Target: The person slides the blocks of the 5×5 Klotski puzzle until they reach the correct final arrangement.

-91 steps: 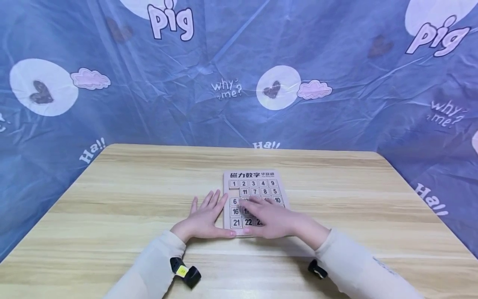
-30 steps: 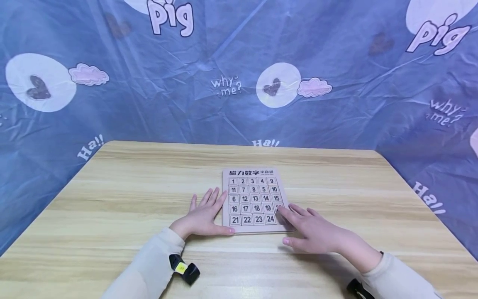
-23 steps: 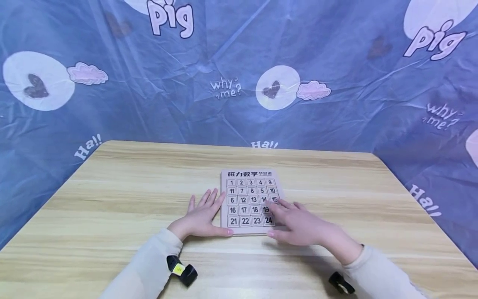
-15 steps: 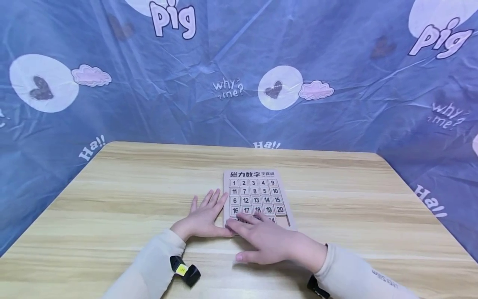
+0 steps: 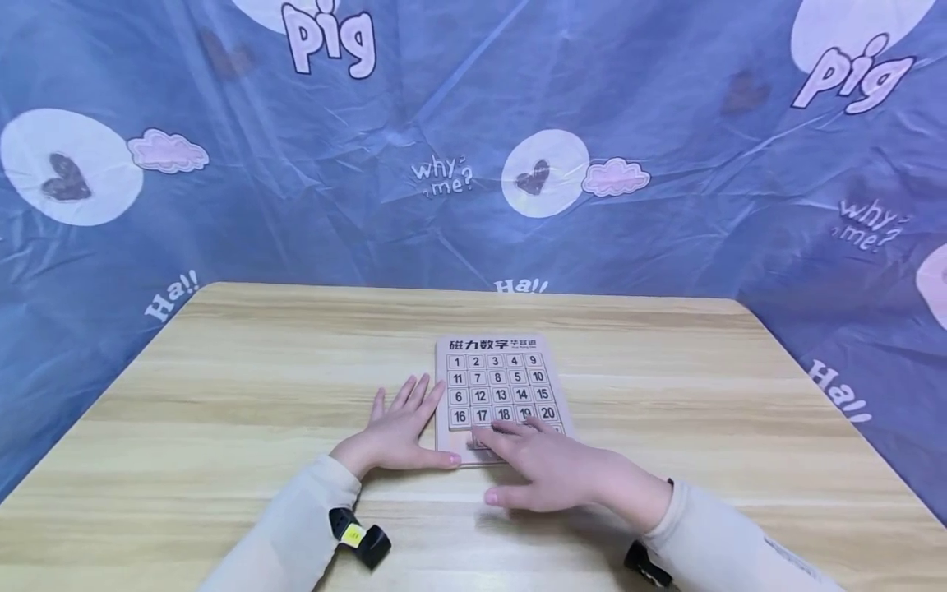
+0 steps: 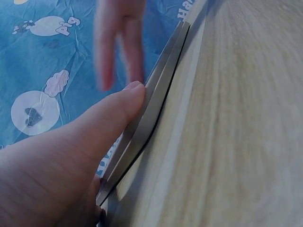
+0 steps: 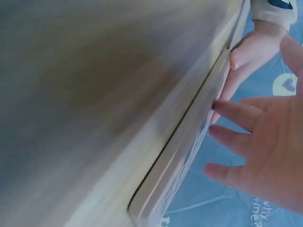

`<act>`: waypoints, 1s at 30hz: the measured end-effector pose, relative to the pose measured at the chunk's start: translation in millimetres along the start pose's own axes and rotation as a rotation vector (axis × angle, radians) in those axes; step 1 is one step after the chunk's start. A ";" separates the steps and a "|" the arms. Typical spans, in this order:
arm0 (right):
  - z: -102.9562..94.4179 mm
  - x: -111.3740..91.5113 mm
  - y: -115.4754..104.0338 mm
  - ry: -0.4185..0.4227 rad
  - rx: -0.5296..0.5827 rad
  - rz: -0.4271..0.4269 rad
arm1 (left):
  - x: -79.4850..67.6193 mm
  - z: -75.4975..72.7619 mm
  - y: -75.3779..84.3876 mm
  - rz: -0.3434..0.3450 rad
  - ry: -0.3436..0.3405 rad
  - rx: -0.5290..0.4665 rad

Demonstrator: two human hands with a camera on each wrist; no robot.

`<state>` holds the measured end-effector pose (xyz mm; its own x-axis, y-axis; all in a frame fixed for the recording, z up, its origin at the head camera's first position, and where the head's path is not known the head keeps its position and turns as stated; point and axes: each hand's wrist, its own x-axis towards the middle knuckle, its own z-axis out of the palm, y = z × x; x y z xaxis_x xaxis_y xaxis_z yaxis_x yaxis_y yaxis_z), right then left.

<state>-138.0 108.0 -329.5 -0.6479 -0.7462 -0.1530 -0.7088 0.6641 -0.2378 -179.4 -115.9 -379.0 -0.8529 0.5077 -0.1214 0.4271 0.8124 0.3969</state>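
A number slide puzzle [image 5: 442, 411] lies flat on the table in the head view. My left hand [image 5: 392, 440] rests against its left edge with spread fingers; the thumb presses the lower-left corner, also seen as a thumb [image 6: 118, 104] in the left wrist view. Over the bottom row is my right hand [image 5: 555, 469], its fingers nearly straight. Its index fingertip touches a bottom-row tile [image 5: 479, 438], whose number is covered. The gap sits at the bottom-left of the grid. In the right wrist view the right hand's fingers [image 7: 232, 137] reach toward the puzzle's face.
The wooden table [image 5: 259, 370] extends around the puzzle to both sides. A blue printed cloth [image 5: 333, 222] hangs behind it. Black wrist-worn devices [image 5: 372, 545] sit under the sleeves.
Over three seconds the 11-7-8-5 row slid left and 10, 15 and 20 went up. Since half a second ago the bottom row slid right, moving the gap leftward. The left hand stayed.
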 end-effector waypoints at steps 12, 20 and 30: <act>-2.4 62.3 9.4 -0.043 -0.093 0.128 | -1.0 2.6 0.2 0.013 -0.010 -0.004; -2.0 54.7 7.5 -0.046 -0.063 0.099 | 0.2 -0.7 0.0 0.027 0.003 0.001; -6.4 16.6 3.5 -0.018 0.040 0.045 | -0.4 -0.8 -1.1 0.009 0.005 0.006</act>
<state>-153.1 98.2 -326.8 -0.6733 -0.7168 -0.1815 -0.6673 0.6948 -0.2684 -179.8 -117.2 -378.7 -0.8505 0.5137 -0.1127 0.4368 0.8093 0.3927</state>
